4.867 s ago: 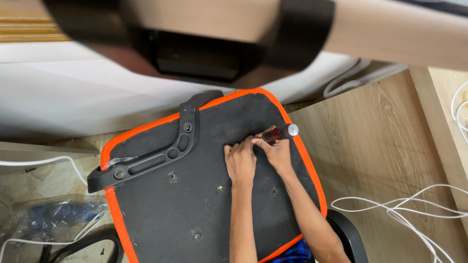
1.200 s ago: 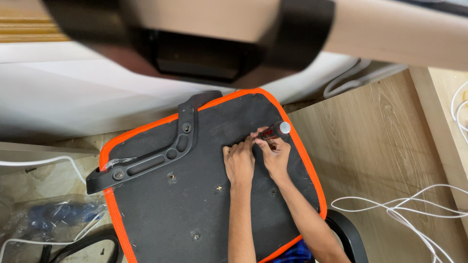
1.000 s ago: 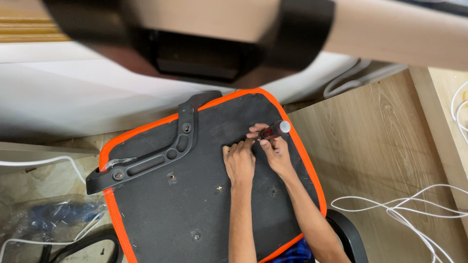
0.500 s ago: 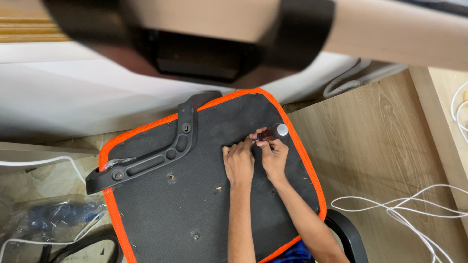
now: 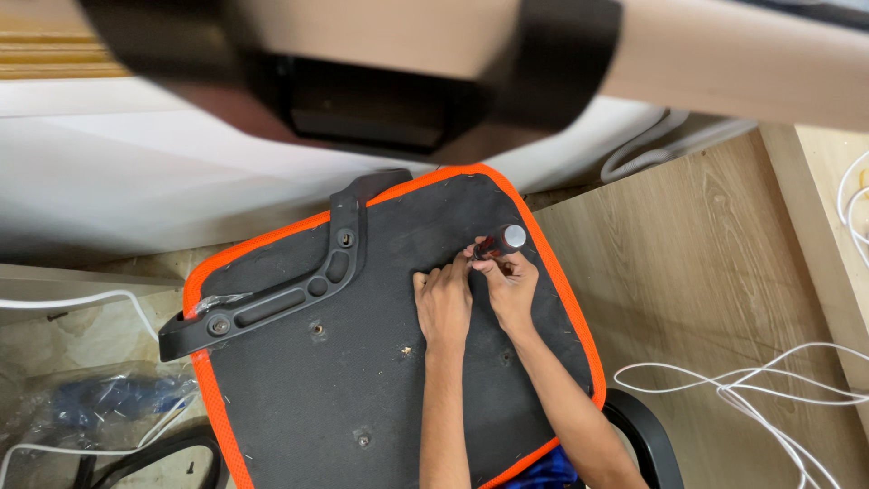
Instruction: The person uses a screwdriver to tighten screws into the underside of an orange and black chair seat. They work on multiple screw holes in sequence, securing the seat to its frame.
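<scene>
Since half a second ago, little has shifted: the screwdriver's [image 5: 498, 243] silver-capped end has tipped slightly, while both hands stay at the same spot on the seat panel [image 5: 362, 362]. That panel, a black chair-seat underside edged in orange, lies bottom-up in the middle of the view, with wooden flooring [image 5: 706, 290] to the right. The right hand [image 5: 509, 288] has its grip closed around the red-and-black screwdriver handle, held roughly upright with the tip down near the panel's upper right area. The left hand [image 5: 444, 303] rests flat just beside it, fingertips touching the tool's lower end; whether it pinches a screw there I cannot tell. A black armrest bracket [image 5: 272, 294] already sits across the upper left of the panel with fasteners showing in it, so that side looks mounted. Several bare holes remain lower down, suggesting the work is partway through. White cables [image 5: 769, 398] trail well apart on the floor.
</scene>
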